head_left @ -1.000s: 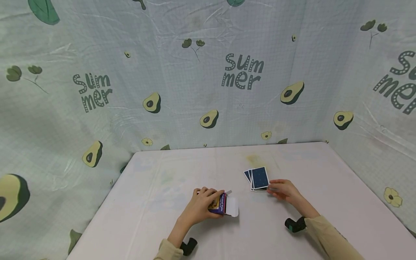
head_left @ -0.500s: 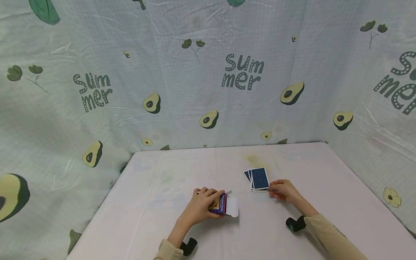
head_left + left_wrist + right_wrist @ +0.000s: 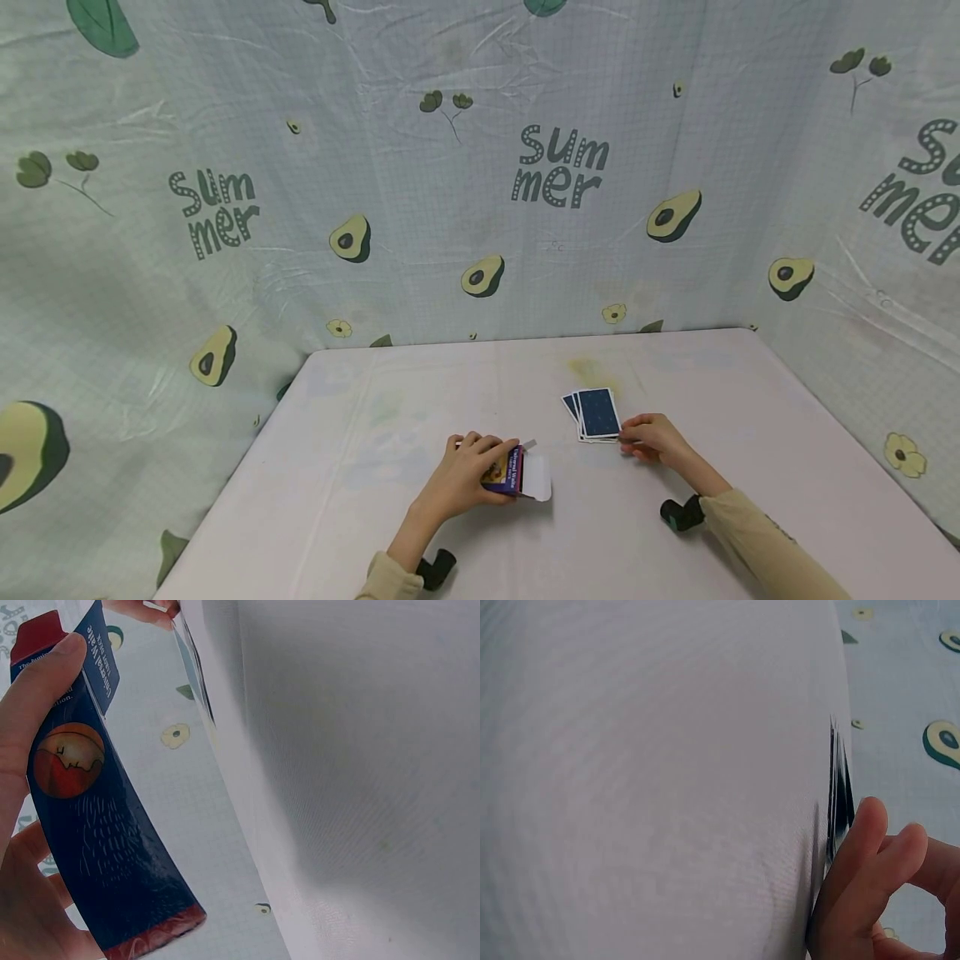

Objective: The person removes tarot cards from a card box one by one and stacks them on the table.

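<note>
My left hand (image 3: 463, 479) grips a dark blue and purple tarot card box (image 3: 503, 471) by its sides, just above the table. The box's white end flap (image 3: 536, 477) hangs out to the right. In the left wrist view the box (image 3: 112, 832) shows a round face picture and red ends, with the thumb pressed on it. Several blue-backed tarot cards (image 3: 598, 412) lie face down, slightly fanned, farther back to the right. My right hand (image 3: 654, 438) pinches them at their near right corner. From the right wrist view, the cards (image 3: 840, 795) are edge-on beside the fingers.
A white cloth covers the table (image 3: 420, 392). Behind and at both sides hangs a pale curtain (image 3: 420, 192) with avocado prints. Black wrist cameras sit below the left wrist (image 3: 436, 570) and the right wrist (image 3: 681, 513).
The top tarot card has shifted slightly toward the near side, and the right fingers have drawn in at the cards' corner. The left hand and box have stayed nearly still.
</note>
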`<state>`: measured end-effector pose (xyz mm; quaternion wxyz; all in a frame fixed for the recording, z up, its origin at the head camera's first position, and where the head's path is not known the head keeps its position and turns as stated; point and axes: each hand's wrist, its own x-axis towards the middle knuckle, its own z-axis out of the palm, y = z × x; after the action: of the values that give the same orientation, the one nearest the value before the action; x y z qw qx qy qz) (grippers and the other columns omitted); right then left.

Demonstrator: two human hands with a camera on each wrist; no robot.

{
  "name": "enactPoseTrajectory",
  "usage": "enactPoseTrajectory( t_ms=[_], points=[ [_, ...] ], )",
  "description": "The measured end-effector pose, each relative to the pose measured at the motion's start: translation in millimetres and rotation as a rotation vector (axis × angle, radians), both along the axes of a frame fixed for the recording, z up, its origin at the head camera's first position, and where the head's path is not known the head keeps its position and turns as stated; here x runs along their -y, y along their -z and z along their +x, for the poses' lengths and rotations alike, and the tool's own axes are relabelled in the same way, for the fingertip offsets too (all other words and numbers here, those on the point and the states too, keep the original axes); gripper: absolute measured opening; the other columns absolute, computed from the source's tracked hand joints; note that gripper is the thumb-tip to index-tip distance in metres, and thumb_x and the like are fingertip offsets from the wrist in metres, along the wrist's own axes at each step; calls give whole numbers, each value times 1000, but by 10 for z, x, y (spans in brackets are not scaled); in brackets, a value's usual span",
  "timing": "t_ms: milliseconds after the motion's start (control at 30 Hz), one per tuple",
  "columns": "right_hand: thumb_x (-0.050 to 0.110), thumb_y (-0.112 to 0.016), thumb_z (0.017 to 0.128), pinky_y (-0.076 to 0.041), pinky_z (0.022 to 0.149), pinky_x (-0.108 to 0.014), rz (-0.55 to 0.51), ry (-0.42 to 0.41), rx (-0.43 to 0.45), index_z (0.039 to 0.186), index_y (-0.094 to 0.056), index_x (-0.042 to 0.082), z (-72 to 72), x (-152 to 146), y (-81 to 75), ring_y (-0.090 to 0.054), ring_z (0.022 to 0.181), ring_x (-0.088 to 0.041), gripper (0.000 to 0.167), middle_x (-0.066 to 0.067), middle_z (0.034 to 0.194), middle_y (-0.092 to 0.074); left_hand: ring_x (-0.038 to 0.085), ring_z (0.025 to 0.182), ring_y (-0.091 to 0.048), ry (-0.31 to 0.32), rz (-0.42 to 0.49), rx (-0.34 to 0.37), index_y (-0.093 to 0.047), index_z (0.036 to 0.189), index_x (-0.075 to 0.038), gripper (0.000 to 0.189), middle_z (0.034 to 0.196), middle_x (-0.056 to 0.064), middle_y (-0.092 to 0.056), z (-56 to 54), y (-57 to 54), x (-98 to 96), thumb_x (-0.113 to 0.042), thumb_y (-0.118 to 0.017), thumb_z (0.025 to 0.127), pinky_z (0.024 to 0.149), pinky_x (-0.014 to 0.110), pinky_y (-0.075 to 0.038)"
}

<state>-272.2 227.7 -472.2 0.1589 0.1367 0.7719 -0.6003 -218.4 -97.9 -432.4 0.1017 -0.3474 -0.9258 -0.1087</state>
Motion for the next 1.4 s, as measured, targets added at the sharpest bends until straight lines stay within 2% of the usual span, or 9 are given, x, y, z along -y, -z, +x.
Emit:
enactPoseTrajectory(
  t_ms=[333,533,767,1000,1233,1400],
  points=[
    [11,-57,84,-44,48,-16,43,2,16,102,-53,-5,-9,-11,5,-58,52,-5,25,2,64,-59,13,95,-47,3,3,4,-47,128,-25,72,113,-5,-57,-2,-6,-17,-50,-71,66,86,44,-34],
    [16,-58,84,-45,51,-19,37,-21,-17,107,-53,-5,57,27,-63,-58,56,-6,31,4,65,-61,13,96,-47,-2,-5,17,-46,129,-26,72,113,-5,-57,-9,-28,-31,-50,-71,66,87,43,-34],
    [22,-61,83,-46,57,-23,62,-97,-69,109,-55,-2,207,137,-213,-62,67,-8,36,2,80,-66,13,96,-47,-1,-10,7,-46,129,-26,72,113,-5,-57,-29,-41,-53,-50,-71,66,87,42,-34],
    [25,-60,84,-47,59,-24,22,-177,-123,110,-55,-4,317,256,-315,-64,73,-9,40,-13,97,-66,13,97,-47,0,-13,-5,-45,130,-28,73,114,-6,-57,-43,-52,-70,-50,-71,66,88,42,-34],
    [30,-59,84,-48,60,-25,-23,-265,-170,113,-51,-8,360,326,-379,-65,76,-10,48,-7,96,-66,13,98,-47,-5,-18,-14,-44,130,-28,73,114,-6,-56,-55,-75,-82,-51,-71,66,88,42,-33],
    [29,-58,85,-48,61,-25,-48,-331,-199,113,-50,-9,387,380,-440,-64,75,-9,48,-12,99,-65,13,99,-47,-10,-24,-17,-44,130,-28,72,115,-6,-56,-66,-86,-90,-51,-70,67,89,42,-33]
  ],
)
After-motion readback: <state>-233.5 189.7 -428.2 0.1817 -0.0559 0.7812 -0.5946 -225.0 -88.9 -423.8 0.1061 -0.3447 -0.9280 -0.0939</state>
